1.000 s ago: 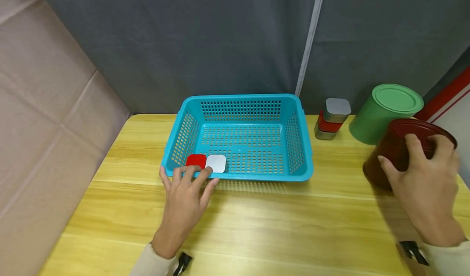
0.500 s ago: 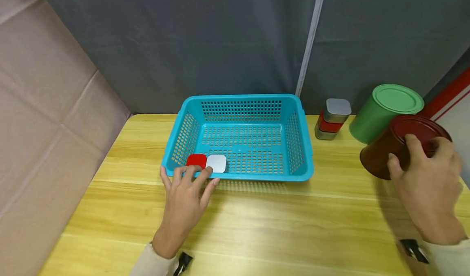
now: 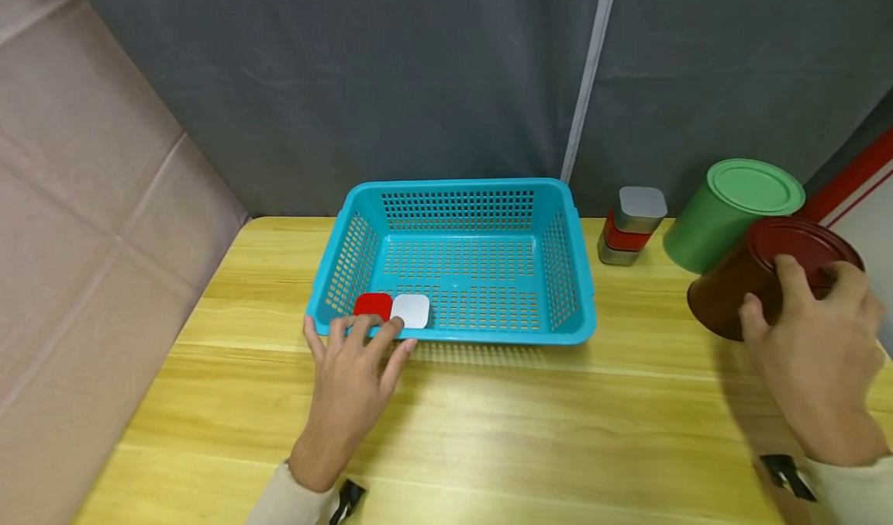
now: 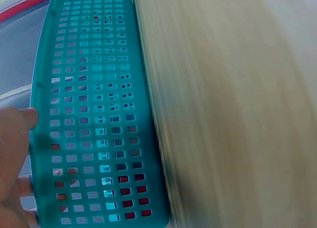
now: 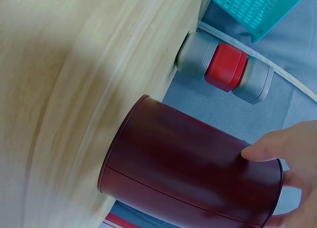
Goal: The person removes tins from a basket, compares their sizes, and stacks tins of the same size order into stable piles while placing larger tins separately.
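A blue plastic basket stands mid-table, and my left hand holds its near rim at the left corner, fingers hooked over inside and thumb outside. Just inside by those fingers are a red square-topped tin and a white one, side by side. At the right, my right hand grips a large dark red can by its top, with the thumb on its side and the fingers over the lid. The can's base is close to the tabletop. Behind it stands a green can with a lid.
Three small tins, silver, red and silver, are stacked between the basket and the green can. A grey curtain hangs along the back of the wooden table. A beige cloth wall is at the left.
My right hand has shifted the dark red can a little way back, close to the green can, then slightly right. The left hand and the basket have stayed put.
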Motion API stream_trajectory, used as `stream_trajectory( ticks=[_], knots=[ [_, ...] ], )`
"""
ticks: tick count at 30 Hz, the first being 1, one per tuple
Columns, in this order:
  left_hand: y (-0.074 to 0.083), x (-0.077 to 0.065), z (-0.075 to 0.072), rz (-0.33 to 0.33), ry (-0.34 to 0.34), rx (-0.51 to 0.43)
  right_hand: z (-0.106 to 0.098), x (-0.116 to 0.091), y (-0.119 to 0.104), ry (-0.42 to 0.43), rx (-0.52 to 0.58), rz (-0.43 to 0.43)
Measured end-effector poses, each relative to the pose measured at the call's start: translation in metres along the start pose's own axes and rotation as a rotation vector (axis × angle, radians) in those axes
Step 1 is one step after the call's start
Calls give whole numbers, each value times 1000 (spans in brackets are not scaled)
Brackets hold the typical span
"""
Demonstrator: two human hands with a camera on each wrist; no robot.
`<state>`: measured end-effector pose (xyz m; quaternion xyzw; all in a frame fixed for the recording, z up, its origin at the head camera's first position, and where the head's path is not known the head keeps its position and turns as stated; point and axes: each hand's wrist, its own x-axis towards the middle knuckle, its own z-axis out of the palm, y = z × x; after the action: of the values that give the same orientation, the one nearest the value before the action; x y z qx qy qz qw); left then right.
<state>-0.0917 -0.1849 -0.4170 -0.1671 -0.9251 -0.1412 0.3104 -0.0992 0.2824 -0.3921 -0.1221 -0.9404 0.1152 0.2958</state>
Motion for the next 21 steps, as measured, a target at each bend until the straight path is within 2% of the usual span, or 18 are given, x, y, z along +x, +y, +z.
stream_trajectory(
  ticks=[9, 14, 21],
  knots=[
    [0, 0, 0, -1, -8, 1, -1, 0, -3, -9, -50, -19],
    [0, 0, 0, 2, -1, 3, -3, 0, -7, 38, -17, -51],
    [1, 0, 0, -1, -2, 5, -8, -1, -21, 48, 29, -94]
  ],
)
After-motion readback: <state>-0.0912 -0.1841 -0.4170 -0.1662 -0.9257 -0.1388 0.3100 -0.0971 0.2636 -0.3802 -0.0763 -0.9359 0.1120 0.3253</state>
